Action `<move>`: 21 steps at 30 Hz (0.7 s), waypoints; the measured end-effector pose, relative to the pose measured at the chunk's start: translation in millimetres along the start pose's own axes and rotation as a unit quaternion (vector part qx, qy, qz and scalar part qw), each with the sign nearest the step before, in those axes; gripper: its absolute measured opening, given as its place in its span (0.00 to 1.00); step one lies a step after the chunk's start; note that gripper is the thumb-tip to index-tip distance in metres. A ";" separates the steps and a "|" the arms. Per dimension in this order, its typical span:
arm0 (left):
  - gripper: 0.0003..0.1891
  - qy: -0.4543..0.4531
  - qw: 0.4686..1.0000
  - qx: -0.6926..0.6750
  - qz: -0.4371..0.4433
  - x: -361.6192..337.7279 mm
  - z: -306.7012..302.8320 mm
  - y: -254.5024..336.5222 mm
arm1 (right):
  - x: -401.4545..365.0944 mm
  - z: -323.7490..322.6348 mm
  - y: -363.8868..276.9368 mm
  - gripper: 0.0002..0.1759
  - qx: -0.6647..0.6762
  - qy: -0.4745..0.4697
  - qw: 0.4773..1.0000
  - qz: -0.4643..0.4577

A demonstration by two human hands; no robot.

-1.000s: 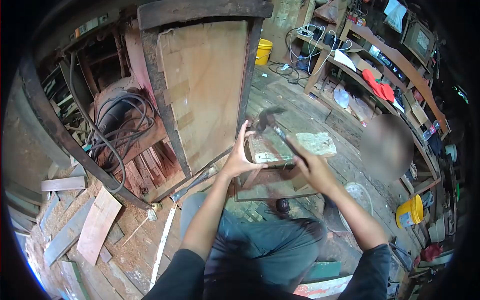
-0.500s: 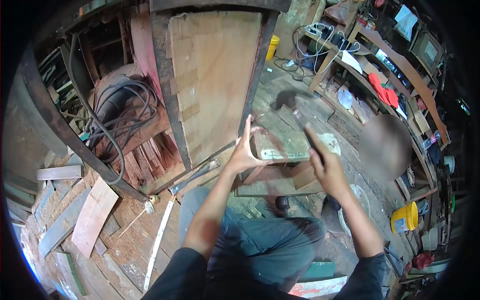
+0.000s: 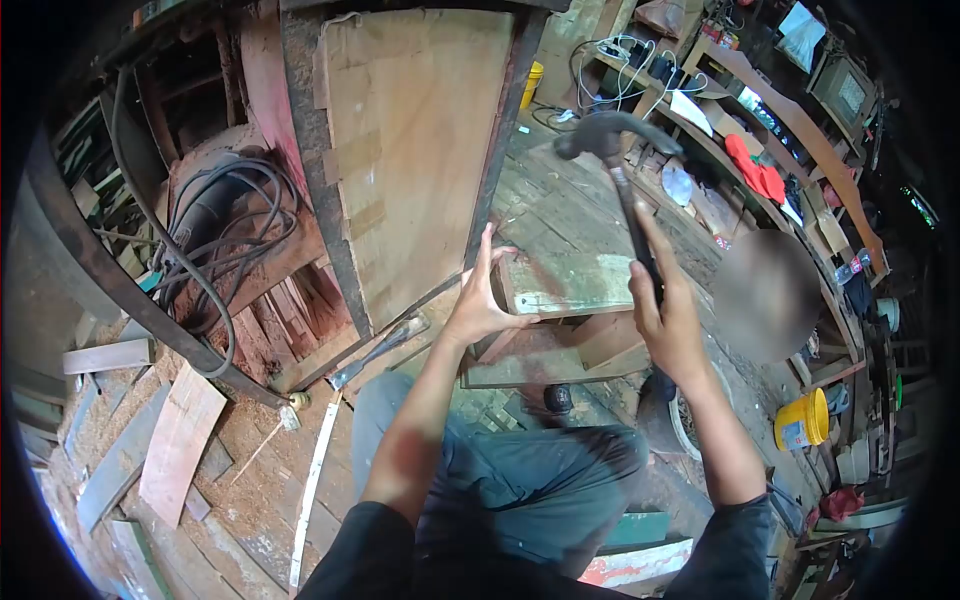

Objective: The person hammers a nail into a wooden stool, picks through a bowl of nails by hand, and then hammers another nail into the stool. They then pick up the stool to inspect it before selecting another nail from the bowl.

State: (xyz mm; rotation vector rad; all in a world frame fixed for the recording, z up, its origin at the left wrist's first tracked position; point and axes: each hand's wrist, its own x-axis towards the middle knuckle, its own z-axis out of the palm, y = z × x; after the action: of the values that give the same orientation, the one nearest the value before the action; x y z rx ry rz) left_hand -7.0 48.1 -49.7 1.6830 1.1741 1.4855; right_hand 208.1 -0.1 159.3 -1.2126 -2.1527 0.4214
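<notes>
My right hand is closed round the handle of a claw hammer. The hammer's dark head is raised beyond the hand, apart from the wood. In front of my knees stands a small worn wooden box, pale and scuffed on top, with an open space under its upper board. My left hand grips the left end of that box, the thumb along its near edge and the fingers up the far side. Beside the left wrist, a chisel-like tool with a dark blade lies on a wooden ledge.
A tall wooden cabinet panel rises close by my left hand. Coiled black cable lies on a shelf at left. Planks and sawdust cover the left floor. A yellow bucket stands at right, near a blurred round area.
The hammer has been lifted from low over the box to a higher position, its head now sharp instead of blurred. My left hand keeps its place on the box.
</notes>
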 end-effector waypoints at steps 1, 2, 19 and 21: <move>0.83 0.002 1.000 0.001 0.000 -0.1 0.4 -0.5 | -4.5 6.4 4.8 0.33 0.001 -0.001 1.000 -0.001; 0.83 0.004 1.000 0.005 0.005 0.5 0.4 -0.6 | -10.6 17.8 16.3 0.33 -0.025 -0.003 1.000 -0.014; 0.83 0.004 1.000 -0.013 0.006 0.8 1.7 -2.5 | -26.2 47.1 57.1 0.36 -0.072 -0.127 0.989 -0.001; 0.83 -0.011 0.999 0.026 0.016 4.4 0.9 -8.6 | -11.9 25.1 53.2 0.36 -0.055 -0.101 0.993 -0.013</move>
State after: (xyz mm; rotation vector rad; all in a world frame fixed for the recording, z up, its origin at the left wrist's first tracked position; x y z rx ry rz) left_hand -8.1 55.9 -55.4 1.7551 1.1893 1.4640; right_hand 230.8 18.4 106.9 -1.2452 -2.3904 0.4354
